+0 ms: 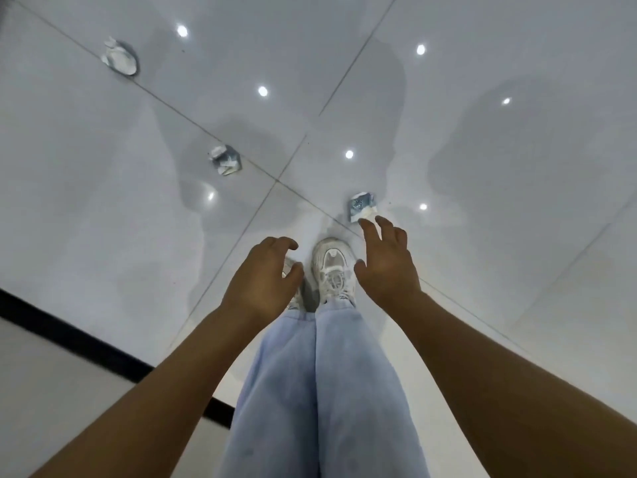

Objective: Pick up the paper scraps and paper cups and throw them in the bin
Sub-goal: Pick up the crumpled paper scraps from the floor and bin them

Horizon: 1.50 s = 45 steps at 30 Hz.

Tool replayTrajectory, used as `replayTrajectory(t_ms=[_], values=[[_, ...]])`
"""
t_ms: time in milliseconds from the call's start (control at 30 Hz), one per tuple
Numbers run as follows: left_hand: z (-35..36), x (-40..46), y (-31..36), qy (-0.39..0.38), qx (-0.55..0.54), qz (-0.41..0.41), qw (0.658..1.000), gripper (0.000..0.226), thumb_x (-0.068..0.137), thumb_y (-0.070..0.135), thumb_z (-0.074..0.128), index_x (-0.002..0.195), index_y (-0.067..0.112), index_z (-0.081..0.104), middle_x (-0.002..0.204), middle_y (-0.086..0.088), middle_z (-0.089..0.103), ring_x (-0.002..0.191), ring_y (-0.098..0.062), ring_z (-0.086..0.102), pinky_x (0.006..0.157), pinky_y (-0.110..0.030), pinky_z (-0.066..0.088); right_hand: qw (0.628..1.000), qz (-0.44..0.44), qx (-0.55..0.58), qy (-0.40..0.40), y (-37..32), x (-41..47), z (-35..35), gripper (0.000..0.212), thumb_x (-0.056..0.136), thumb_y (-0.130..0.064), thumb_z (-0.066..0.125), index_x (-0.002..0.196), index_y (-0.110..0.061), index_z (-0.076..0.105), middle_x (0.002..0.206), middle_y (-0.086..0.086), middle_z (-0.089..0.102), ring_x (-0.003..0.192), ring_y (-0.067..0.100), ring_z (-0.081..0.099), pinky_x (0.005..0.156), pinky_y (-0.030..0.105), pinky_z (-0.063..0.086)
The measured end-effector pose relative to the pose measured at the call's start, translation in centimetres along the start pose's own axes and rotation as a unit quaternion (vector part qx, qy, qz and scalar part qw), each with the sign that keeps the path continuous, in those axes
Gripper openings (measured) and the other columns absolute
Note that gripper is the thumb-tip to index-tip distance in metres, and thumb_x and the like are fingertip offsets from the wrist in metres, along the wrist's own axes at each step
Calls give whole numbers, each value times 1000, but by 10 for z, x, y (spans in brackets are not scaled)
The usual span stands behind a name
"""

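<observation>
**Both hands reach down over a tiled floor strewn with crumpled paper**

Head view: the person looks straight down at a glossy white tiled floor (482,305). Pale blue trousers (320,391) and white trainers (332,267) fill the lower middle. Both bare arms stretch forward over the feet.

The right hand (387,263) is spread, fingers straight and slightly fanned, its grip wide and holding nothing. Its fingertips (365,224) lie just at the near edge of a crumpled blue-and-white paper piece (362,205), at 12 o'clock from the hand; whether they touch it cannot be told.

The left hand (263,274) hangs over the left trainer with fingers loosely curled, its grip relaxed and empty.

A second crumpled piece (225,160) lies on the floor at 11 o'clock from the left hand, well apart from it. A third, flatter and rounder, possibly a squashed paper cup (120,58), lies far off at 10 o'clock near the top left corner.

A black strip (69,336) crosses the floor at 8 o'clock.
</observation>
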<state>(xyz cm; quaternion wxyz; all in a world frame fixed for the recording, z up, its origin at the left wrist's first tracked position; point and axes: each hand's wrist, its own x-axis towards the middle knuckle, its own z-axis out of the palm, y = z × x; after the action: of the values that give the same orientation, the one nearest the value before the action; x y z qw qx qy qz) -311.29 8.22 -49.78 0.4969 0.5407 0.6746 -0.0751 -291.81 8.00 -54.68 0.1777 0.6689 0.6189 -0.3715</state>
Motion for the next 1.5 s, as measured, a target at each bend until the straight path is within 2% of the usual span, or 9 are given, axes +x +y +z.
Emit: replayTrajectory(t_ms=[267,400,533,633,800,1000,1133,1300,1500], values=[[91,121,-58,1,9,-4,1000,38,94,32,51,132,23,47,136,5,49,123,-12,46,94,-20,32,998,-5,34,44,57,144,92,80,81,1,60,150,-23,25,158,4,16,138,30,21,98,38,42],[114,160,-78,10,2,0,1000,39,94,32,52,131,24,48,134,6,50,122,-10,46,91,-19,31,999,-32,15,23,71,185,122,88,75,11,57,148,-27,28,157,3,15,135,31,22,89,39,47],[122,172,-84,8,-15,-6,1000,38,93,32,52,131,23,49,133,6,51,119,-10,48,90,-18,31,996,-37,59,48,76,187,136,74,73,11,60,138,-21,42,141,2,35,124,26,33,75,40,52],[117,167,-78,8,-43,-25,999,38,93,31,54,129,22,50,132,5,53,116,-11,49,90,-19,34,994,-53,82,48,69,175,134,65,75,14,55,131,-16,49,130,3,45,115,23,40,73,35,49],[85,142,-48,7,-90,-45,995,38,92,26,56,129,20,51,132,3,53,119,-14,49,97,-24,38,989,-89,108,40,36,134,101,56,78,15,50,127,-12,52,117,9,54,104,25,47,78,33,45],[30,100,-3,5,-118,-54,992,42,91,25,59,131,18,49,131,0,53,118,-15,51,96,-25,40,982,-124,142,31,-16,81,26,50,86,6,55,132,-14,50,124,9,54,110,23,49,86,29,48],[-10,67,25,6,-154,-52,987,40,91,21,60,130,17,50,129,-1,56,114,-14,54,97,-25,42,978,-138,155,0,-49,47,-29,58,86,6,56,137,-18,44,128,6,51,117,21,49,92,28,48],[-55,31,51,28,-186,-26,982,39,92,11,56,130,16,52,127,-3,58,111,-16,57,100,-33,46,974,-157,164,-6,-85,17,-79,60,89,5,53,141,-20,38,130,4,48,118,19,49,95,27,46],[-96,0,59,76,-170,-38,982,28,91,13,57,119,16,59,117,-2,61,101,-16,58,94,-28,47,976,-164,142,-16,-116,0,-116,64,91,-4,58,146,-22,30,135,4,46,121,18,51,95,27,47]])
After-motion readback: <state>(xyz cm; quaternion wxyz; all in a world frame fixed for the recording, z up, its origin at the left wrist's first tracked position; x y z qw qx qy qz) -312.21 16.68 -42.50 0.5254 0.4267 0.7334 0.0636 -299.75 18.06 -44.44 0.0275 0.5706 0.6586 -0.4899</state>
